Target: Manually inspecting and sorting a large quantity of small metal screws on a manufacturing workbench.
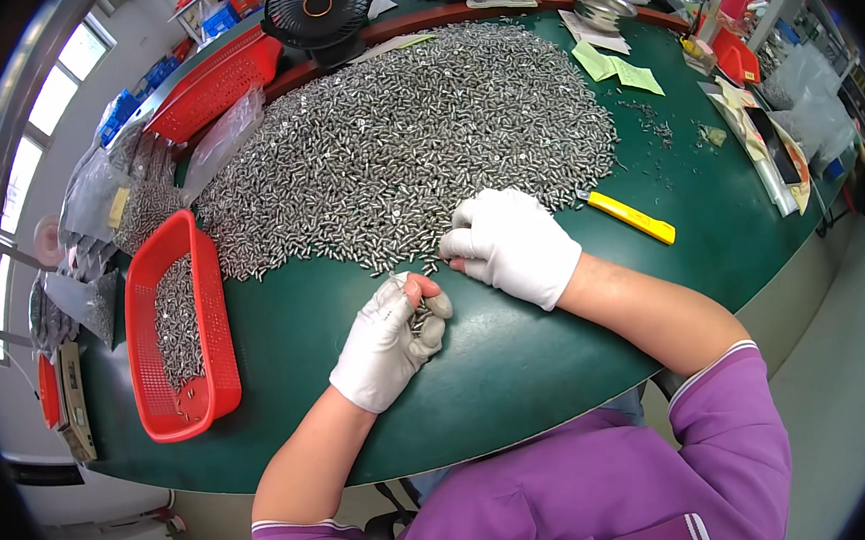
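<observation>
A wide heap of small silvery metal pins (393, 132) covers the middle of the green table (519, 354). My left hand (387, 338), in a white glove with bare fingertips showing, is curled around several of these pins just in front of the heap's near edge. Close beside it, my right hand (511, 246), also gloved in white, reaches the near edge of the heap with its fingers bent together and pointing down. Whatever lies between the right fingertips is hidden. To the left, a red plastic basket (218, 335) holds a smaller amount of the same pins.
A yellow utility knife (632, 218) lies right of my right hand. Behind the heap stand a black fan (319, 12) and another red basket (214, 85). Filled plastic bags (97, 208) crowd the left edge. Green paper notes (619, 68) and a metal bowl (603, 5) sit at the back right.
</observation>
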Demonstrator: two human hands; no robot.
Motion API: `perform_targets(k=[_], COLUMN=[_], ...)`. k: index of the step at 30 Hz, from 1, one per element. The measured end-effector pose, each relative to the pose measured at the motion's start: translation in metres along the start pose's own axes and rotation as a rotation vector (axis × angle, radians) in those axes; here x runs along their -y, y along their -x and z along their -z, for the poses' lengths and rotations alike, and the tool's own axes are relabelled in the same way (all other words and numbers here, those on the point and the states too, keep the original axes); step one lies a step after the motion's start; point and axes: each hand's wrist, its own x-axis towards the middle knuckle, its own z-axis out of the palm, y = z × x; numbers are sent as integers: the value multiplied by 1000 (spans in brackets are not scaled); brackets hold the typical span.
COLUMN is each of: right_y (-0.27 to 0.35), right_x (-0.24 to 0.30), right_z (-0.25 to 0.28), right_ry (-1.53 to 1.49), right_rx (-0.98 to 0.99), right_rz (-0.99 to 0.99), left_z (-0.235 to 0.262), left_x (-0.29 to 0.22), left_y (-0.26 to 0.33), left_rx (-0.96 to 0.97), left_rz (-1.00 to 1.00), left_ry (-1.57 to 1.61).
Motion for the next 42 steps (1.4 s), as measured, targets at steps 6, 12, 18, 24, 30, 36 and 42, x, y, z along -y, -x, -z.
perform_targets(k=[6,12,18,24,30,36,42], right_y=[4,2,3,5,3,1,0], right_x=[-6,3,18,10,-11,-10,-10], right_z=[-3,7,14,9,4,0,-3], right_ry=[-82,-7,-137,-323,-129,-25,9], right_rx=[-15,0,-94,-128,-184,-54,21], right_rz=[-59,-19,173,162,-16,53,-39], left_z=[-1,-1,-6,1,-1,0,2], left_x=[-1,2,0,0,1,1,4], left_y=[-1,-2,-1,-1,-2,-3,-4], left_rx=[19,-27,-40,50,-7,-23,5], left_rz=[3,-10,45,48,36,42,-2], left_ry=[22,-45,-42,-62,-47,-2,49])
